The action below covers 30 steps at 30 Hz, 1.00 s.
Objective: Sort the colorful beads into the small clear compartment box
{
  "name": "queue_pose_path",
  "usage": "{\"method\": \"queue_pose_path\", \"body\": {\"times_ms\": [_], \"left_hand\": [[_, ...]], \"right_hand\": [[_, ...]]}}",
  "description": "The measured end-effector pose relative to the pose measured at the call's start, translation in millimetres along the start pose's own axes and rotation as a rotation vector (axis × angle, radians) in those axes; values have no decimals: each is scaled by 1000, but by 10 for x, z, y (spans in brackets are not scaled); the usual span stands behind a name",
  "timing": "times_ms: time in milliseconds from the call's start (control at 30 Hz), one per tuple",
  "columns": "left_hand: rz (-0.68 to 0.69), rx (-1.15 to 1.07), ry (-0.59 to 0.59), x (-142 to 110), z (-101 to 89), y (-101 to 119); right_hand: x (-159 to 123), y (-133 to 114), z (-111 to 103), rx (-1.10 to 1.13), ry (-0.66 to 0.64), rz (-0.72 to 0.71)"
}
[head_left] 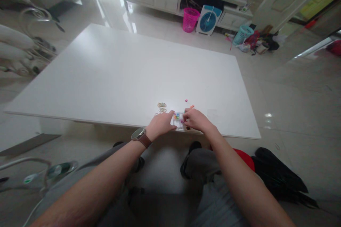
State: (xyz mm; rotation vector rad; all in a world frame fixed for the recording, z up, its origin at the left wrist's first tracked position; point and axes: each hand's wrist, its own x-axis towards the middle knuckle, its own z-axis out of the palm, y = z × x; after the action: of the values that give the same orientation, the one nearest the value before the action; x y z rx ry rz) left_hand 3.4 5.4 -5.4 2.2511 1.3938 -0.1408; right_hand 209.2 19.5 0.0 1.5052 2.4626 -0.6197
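A small clear compartment box (178,125) lies at the table's near edge, with colourful small pieces (176,116) in one upper compartment. My left hand (161,125) grips the box's left side, thumb and finger at its far and near corners. Over the box's right side is my right hand (195,118), its fingertips pinched together; what they hold, if anything, is too small to name. Just beyond the right hand lie orange pieces (192,106) and a single pink piece (186,100). Several ring-shaped items (162,105) lie in rows beyond my left hand.
The white table (149,67) stretches away from me. A thin transparent square (213,116) lies right of my right hand. On the floor beyond stand a pink basket (190,20), a blue fan (208,20) and a light-blue basket (243,34). Chairs (18,39) stand at left.
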Motion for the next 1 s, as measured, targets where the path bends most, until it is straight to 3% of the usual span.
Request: {"method": "queue_pose_path", "body": {"times_ms": [333, 600, 800, 1000], "left_hand": [[5, -6, 10, 10, 18, -10], [6, -5, 7, 12, 28, -17], [-2, -7, 3, 22, 31, -13], [-4, 1, 1, 21, 25, -9]], "right_hand": [[2, -43, -23, -10, 32, 48], [-36, 254, -54, 85, 266, 172], [51, 277, 112, 162, 220, 118], [61, 250, 109, 142, 188, 138]]}}
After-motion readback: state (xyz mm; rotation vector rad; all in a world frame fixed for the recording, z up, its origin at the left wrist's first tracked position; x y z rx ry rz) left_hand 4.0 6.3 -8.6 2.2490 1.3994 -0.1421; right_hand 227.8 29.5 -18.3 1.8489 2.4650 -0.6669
